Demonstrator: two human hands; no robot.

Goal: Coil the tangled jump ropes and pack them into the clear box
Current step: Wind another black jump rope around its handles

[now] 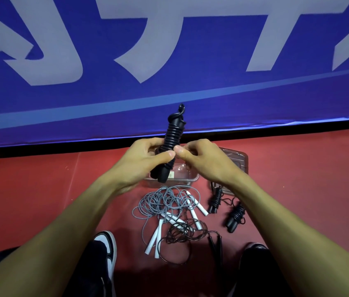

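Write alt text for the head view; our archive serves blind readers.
Both hands, left and right, hold a black rope wound tightly around its handles, above a clear box on a red floor. Nearer lie tangled grey ropes, a loose black rope and two coiled black bundles.

Both hands (170,156) gripping black coiled jump rope (169,144) above clear box (187,179), tangled ropes (169,205) on red floor (40,189)

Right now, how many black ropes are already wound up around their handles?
3: one bundle held up in both hands, two more on the red floor right of the clear box, at and. None visible inside the box.
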